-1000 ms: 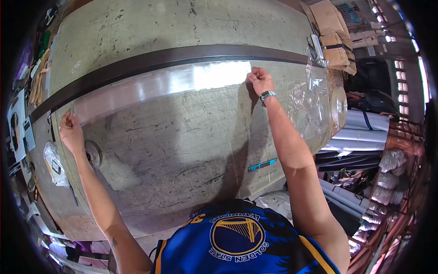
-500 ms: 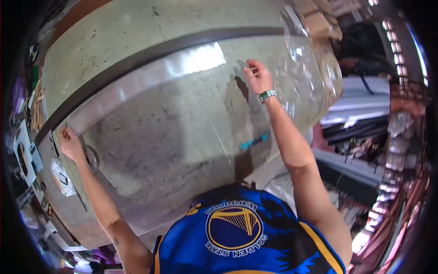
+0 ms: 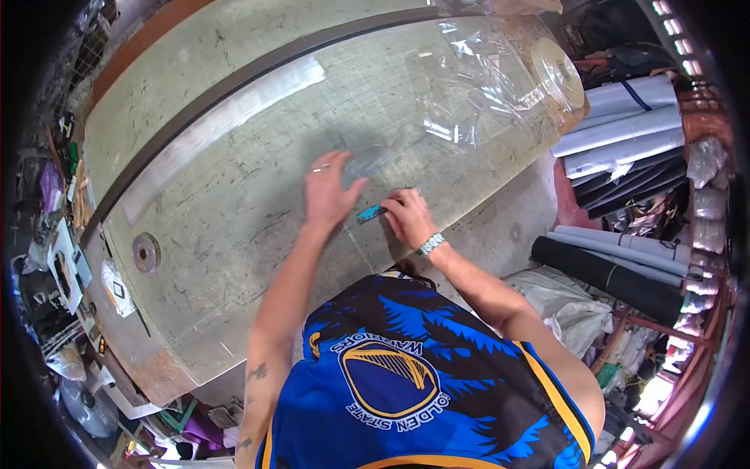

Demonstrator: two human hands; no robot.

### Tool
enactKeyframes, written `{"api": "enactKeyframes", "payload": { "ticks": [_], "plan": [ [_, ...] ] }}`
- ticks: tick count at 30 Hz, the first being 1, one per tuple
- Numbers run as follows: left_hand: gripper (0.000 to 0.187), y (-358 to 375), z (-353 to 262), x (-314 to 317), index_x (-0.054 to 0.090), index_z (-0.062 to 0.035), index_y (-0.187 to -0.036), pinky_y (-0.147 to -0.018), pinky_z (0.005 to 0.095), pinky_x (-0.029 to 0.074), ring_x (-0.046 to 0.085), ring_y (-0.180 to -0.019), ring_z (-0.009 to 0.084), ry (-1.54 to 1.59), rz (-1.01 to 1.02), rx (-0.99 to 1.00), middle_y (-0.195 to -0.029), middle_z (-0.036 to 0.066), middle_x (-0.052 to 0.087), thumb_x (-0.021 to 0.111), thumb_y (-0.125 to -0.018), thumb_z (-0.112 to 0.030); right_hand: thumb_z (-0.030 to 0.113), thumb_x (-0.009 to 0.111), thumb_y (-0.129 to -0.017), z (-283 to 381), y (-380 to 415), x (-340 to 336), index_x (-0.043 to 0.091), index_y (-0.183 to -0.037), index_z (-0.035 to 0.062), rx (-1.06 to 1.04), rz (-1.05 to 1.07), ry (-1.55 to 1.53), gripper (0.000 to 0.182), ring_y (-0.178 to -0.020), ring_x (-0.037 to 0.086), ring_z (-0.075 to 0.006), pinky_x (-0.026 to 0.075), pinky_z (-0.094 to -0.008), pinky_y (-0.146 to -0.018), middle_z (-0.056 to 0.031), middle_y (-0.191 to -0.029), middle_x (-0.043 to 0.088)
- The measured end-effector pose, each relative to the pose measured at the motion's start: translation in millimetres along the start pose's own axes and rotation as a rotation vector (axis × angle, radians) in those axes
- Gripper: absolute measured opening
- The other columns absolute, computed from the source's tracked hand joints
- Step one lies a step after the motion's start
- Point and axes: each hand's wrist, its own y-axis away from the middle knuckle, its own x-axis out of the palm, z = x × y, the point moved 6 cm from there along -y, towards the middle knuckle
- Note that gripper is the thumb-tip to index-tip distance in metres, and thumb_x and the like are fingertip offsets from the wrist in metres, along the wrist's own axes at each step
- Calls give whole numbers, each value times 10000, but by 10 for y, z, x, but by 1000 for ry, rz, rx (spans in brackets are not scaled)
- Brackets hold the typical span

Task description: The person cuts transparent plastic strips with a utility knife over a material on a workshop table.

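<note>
My right hand (image 3: 408,216) pinches one end of a small teal tool (image 3: 370,213), low over the worktable (image 3: 226,289) near its front edge. To its left, my left hand (image 3: 330,190) is over the table with fingers apart and holds nothing; a ring shows on one finger. A pale strip (image 3: 226,109) lies along a long dark bar (image 3: 258,69) that crosses the table. On the table's left part sits a round tape roll (image 3: 146,252).
Clear plastic sheeting (image 3: 469,86) and a large roll (image 3: 556,73) are at the table's right end. Grey rolls (image 3: 625,125) and a black roll (image 3: 605,277) lie to the right. A small plastic packet (image 3: 117,288) is at the left edge.
Both hands have come away from the pale strip toward the middle front. My right hand has taken hold of the teal tool, which lay on the table. The view has shifted.
</note>
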Motion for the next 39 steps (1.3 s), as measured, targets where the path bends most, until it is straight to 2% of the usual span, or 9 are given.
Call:
{"api": "enactKeyframes", "payload": {
  "ticks": [7,11,17,22,26,28,30,34,39],
  "plan": [
    [787,-834,-617,1007,507,-99,-1485,-1059,495,416,481,-1321,348,-213,93,-118,-1397,147,559,779,-842,-462,144,697,-849,95,-5,160,688,-1078,119,-128,47,-1,230,-1082,577,-326,495,-461,-885,-99,-1155,627],
    [418,-1004,-301,1238,667,-104,-1229,-978,473,464,589,-1180,340,-294,75,-67,-1186,159,663,733,-905,-360,155,712,-842,-78,9,-92,684,-1115,111,-97,27,-169,278,-1116,582,-328,496,-456,-917,-111,-1182,630],
    [168,-883,-546,297,599,-35,-950,-949,456,518,696,-1038,376,239,-278,-193,-1080,197,732,706,-931,-164,174,750,-826,-794,-246,-898,612,-1270,29,102,-304,-230,487,-1189,565,-401,460,-491,-1026,-196,-1296,597],
    [178,-737,-1197,-327,510,-27,-885,-928,352,509,669,-990,207,414,-307,-153,-1043,134,717,678,-943,-14,342,809,-820,-514,-1008,-1289,497,-1432,-9,-154,-385,-182,772,-1341,494,-425,381,-520,-1126,-231,-1450,514],
    [235,-432,-1165,-787,464,-50,-879,-905,337,524,654,-996,195,571,-420,-169,-1059,128,656,669,-948,43,306,799,-807,-135,-1640,-844,582,-1333,47,-242,93,-580,625,-1240,604,-361,447,-484,-1074,-206,-1267,658],
    [254,-161,-1112,-1118,453,-64,-881,-921,356,539,663,-998,214,622,-527,-256,-1099,135,640,673,-945,46,204,787,-775,211,-1763,-572,666,-1073,7,-264,401,-938,378,-806,728,-232,588,-365,-704,-134,-909,738],
    [272,150,-976,-1326,450,-78,-894,-979,410,540,667,-1053,253,698,-637,-301,-1198,155,622,705,-929,9,159,805,-792,558,-1691,-475,651,-1047,25,-368,631,-912,327,-706,681,-152,537,-331,-604,-74,-827,722],
    [455,729,-923,-1358,514,-76,-1145,-1077,529,487,605,-1253,368,1017,-438,-356,-1423,234,543,843,-844,-170,355,932,-645,906,-1459,-477,678,-890,37,-427,851,-946,475,-674,669,-219,519,-372,-588,-85,-747,697],
    [1248,996,-1048,-850,179,-50,-1619,-1151,585,375,467,-1387,442,1280,-224,-378,-1523,278,405,883,-731,-575,358,896,-696,1037,-1180,-404,646,-799,71,-453,974,-890,394,-632,660,-207,488,-387,-569,-57,-703,701]
  ]
}}
